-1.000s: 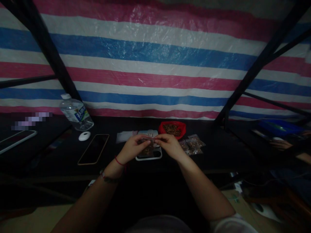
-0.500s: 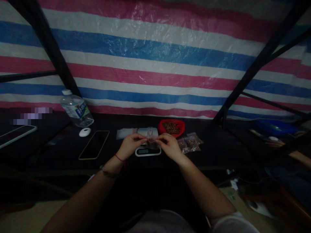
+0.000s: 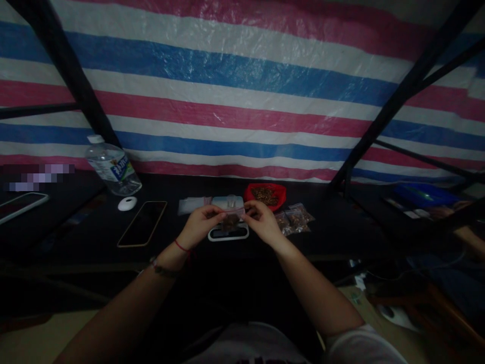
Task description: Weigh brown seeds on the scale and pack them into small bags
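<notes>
Far left, on the black worktop (image 3: 322, 235): a phone with a pale edge (image 3: 23, 206), lying flat. Next, a clear plastic bottle with a white cap and a blue-green label (image 3: 115, 169), upright. Just beside its base, a small white rounded object (image 3: 127, 203); then a dark-screened phone with a gold rim (image 3: 142, 224), face up. Then a stack of flat translucent plastic bags (image 3: 191, 205).

My left hand (image 3: 199, 226): thumb and fingertips pinching the upper left of a small clear plastic bag with brown contents (image 3: 230, 221). The bag hangs in front of a white-edged scale with a dark panel (image 3: 228, 238); I cannot tell whether it touches. Behind it, on the scale, a small clear cup (image 3: 231, 201). My right hand (image 3: 261, 221): pinching the bag's upper right. Whether its mouth is sealed, I cannot tell.

Further right: a red open container of brown bits (image 3: 281, 193), then filled clear packets (image 3: 297, 221), overlapping. Far right, a bright blue object (image 3: 426, 194) and another person's hand (image 3: 452, 210).

Hazards: an unsealed edge could spill bits if one pinch slipped; a low knuckle could tip the cup; my right wrist, swinging outward, could scatter the packets.
</notes>
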The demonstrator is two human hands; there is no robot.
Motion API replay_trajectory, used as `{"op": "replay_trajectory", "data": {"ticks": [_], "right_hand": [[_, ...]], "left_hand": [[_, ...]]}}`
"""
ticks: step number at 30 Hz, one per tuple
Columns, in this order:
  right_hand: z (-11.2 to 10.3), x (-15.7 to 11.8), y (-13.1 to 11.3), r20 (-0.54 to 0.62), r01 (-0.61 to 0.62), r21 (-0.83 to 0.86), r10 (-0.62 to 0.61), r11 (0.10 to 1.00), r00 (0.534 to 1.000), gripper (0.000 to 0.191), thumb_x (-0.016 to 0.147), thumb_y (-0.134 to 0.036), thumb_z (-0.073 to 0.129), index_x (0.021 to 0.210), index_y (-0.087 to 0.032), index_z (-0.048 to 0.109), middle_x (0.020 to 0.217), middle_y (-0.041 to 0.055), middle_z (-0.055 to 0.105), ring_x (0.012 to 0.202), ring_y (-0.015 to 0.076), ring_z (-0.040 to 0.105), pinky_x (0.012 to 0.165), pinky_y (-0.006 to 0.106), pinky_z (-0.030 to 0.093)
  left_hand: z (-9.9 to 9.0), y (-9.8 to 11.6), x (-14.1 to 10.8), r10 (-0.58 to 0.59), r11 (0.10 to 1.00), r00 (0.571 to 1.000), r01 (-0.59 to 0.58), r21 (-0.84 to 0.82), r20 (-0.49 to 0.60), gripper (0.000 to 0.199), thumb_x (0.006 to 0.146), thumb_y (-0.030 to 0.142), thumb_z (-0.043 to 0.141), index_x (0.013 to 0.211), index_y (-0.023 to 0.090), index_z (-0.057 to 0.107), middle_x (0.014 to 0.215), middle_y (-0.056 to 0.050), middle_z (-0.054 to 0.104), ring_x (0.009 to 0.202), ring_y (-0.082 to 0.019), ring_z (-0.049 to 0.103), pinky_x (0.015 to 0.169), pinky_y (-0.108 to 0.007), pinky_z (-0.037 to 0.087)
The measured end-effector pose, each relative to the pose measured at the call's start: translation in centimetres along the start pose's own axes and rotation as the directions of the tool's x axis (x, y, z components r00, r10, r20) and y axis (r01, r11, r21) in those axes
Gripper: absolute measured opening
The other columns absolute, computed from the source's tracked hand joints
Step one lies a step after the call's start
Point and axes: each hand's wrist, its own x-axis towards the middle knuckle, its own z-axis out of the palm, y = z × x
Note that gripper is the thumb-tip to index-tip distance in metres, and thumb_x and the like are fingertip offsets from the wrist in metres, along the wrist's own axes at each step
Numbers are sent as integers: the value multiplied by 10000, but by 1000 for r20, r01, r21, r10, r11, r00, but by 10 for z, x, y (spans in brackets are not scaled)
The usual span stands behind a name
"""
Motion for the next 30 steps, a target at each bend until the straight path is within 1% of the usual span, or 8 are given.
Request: {"op": "replay_trajectory", "data": {"ticks": [2, 5, 7, 10, 13, 18, 24, 30], "right_hand": [[1, -1, 1, 31, -50, 50, 48, 998, 998, 392, 712, -291, 711, 1084, -197, 633, 1033, 65, 663, 777, 153, 617, 706, 287, 497], [0, 0, -1, 105, -97, 69, 90, 993, 990, 204, 754, -312, 677, 904, -174, 685, 867, 44, 695, 751, 158, 622, 727, 292, 483], [-2, 2, -3, 136, -111, 76, 100, 991, 986, 160, 766, -321, 666, 803, -167, 690, 770, 30, 690, 717, 158, 621, 699, 279, 473], [-3, 3, -3, 124, -119, 66, 111, 991, 986, 169, 756, -335, 677, 777, -168, 693, 741, 19, 686, 684, 151, 612, 658, 260, 459], [-2, 4, 2, 105, -123, 49, 118, 991, 987, 174, 763, -341, 662, 759, -169, 686, 728, 15, 678, 683, 152, 608, 653, 255, 451], [3, 3, 9, 115, -98, 71, 89, 993, 989, 165, 773, -337, 648, 747, -176, 677, 737, 15, 674, 691, 152, 602, 669, 258, 455], [7, 0, 7, 106, -64, 104, 53, 993, 993, 153, 770, -331, 669, 801, -184, 698, 777, 26, 689, 712, 157, 617, 663, 260, 476], [6, -3, -3, 91, 38, 48, -42, 998, 995, 113, 769, -296, 673, 756, -185, 686, 746, 17, 654, 676, 135, 585, 613, 239, 445]], "left_hand": [[2, 5, -3, 0, 1000, 1000, 0, -4, 8, 224, 720, 392, 707, 741, 169, 699, 732, -34, 706, 671, -172, 634, 683, -301, 518], [4, 9, -6, 7, 1000, 1000, -7, 13, -8, 223, 700, 395, 723, 718, 174, 698, 712, -30, 701, 653, -171, 627, 658, -297, 515], [3, 8, -6, 15, 999, 1000, -14, 28, -23, 219, 688, 392, 731, 699, 175, 696, 694, -29, 698, 643, -171, 624, 646, -296, 513], [2, 7, -5, 26, 998, 999, -24, 51, -46, 222, 696, 392, 723, 703, 172, 692, 697, -31, 698, 651, -169, 624, 650, -294, 514], [2, 6, -4, 9, 998, 1000, -9, 70, -10, 245, 719, 409, 697, 743, 165, 690, 721, -31, 700, 659, -165, 628, 651, -287, 520], [4, 6, -3, -44, 997, 998, 41, 58, 52, 248, 720, 396, 684, 788, 158, 691, 763, -34, 715, 681, -160, 644, 673, -281, 533], [4, 4, -3, -13, 1000, 998, 12, 13, 55, 233, 712, 380, 683, 767, 154, 687, 743, -33, 712, 666, -152, 641, 660, -268, 531], [5, 11, -7, 7, 998, 997, -12, 66, 71, 231, 719, 377, 681, 755, 150, 703, 714, -32, 709, 637, -144, 627, 605, -240, 510]]}}
